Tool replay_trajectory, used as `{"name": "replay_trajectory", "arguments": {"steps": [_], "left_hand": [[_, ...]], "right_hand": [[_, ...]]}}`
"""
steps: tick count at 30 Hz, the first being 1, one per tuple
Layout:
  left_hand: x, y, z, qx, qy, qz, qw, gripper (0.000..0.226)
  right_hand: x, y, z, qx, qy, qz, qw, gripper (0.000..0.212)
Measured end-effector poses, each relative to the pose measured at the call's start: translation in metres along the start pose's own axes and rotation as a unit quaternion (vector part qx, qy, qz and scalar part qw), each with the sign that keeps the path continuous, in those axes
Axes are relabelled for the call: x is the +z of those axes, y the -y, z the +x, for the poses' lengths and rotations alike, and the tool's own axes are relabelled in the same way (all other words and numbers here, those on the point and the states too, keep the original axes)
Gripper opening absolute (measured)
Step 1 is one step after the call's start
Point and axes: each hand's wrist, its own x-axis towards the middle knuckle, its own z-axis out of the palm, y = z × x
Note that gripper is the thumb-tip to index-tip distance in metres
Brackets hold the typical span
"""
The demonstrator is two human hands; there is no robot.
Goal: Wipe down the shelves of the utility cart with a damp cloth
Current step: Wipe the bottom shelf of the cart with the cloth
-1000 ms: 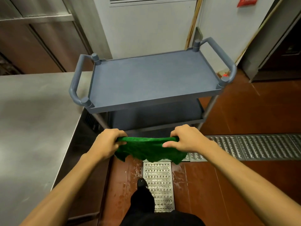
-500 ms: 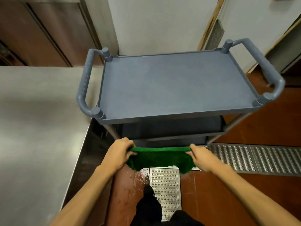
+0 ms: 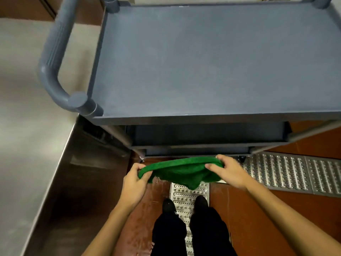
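Observation:
A grey utility cart fills the upper half of the view, its bare top shelf (image 3: 212, 60) close in front of me. Two lower shelves (image 3: 206, 134) show only as dark front edges beneath it. A curved grey handle (image 3: 53, 52) stands at the cart's left end. Below the cart's near edge I hold a green cloth (image 3: 181, 169) stretched between both hands. My left hand (image 3: 133, 182) grips its left end. My right hand (image 3: 227, 169) grips its right end. The cloth sags in the middle and touches no shelf.
A stainless steel counter (image 3: 31, 126) runs along the left, right beside the cart handle. Perforated metal drain grates (image 3: 291, 171) cross the red-brown tiled floor under my feet and to the right. My dark shoes (image 3: 168, 205) stand on the grate.
I have come closer to the cart and look down more steeply, so its top shelf fills the view. Both hands keep their grip on the cloth, now held wider and nearer the lower shelves.

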Motion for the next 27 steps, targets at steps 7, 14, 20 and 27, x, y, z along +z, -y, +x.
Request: {"name": "replay_trajectory", "arguments": {"steps": [7, 14, 20, 27], "left_hand": [[0.075, 0.081, 0.077, 0.048, -0.060, -0.046, 0.996, 0.013], [0.138, 0.162, 0.167, 0.003, -0.012, -0.149, 0.989, 0.022], [0.173, 0.204, 0.240, -0.100, 0.061, -0.285, 0.951, 0.037], [0.204, 0.247, 0.305, -0.099, 0.136, -0.385, 0.908, 0.050]], "right_hand": [[0.045, -0.081, 0.094, -0.030, -0.004, 0.050, 0.998, 0.009], [0.091, -0.138, 0.184, -0.047, 0.004, 0.174, 0.984, 0.013], [0.124, -0.179, 0.265, -0.042, 0.072, 0.323, 0.943, 0.015], [0.153, -0.207, 0.340, -0.021, 0.066, 0.388, 0.919, 0.010]]}}
